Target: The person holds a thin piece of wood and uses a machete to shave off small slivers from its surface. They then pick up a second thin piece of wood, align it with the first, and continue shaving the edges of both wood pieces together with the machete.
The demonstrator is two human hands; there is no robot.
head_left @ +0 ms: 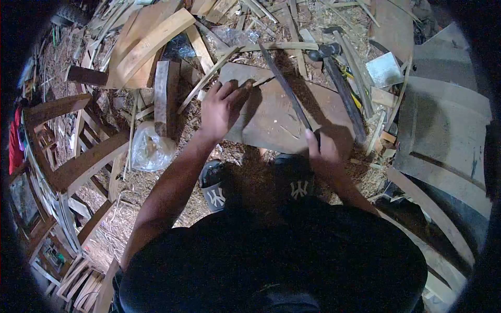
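Observation:
My right hand (327,148) is closed around the handle of a long machete (288,88), its dark narrow blade pointing away from me and slanting left above a wooden board (282,125). Pinched in the fingers of my left hand (223,107) is a small thin sliver of wood (264,81), whose far end reaches close to the blade. A few fine shavings (289,131) lie on the board between my hands. Right of the machete, a hammer (329,51) rests with its dark handle running down along the board's edge.
Wood strips and offcuts (156,44) crowd the far side. A wooden block (167,94) and a clear plastic bag (151,148) sit to the left, near a wooden frame (88,156). Panels (443,115) lie at right. Sawdust covers the floor around my sandalled feet (213,188).

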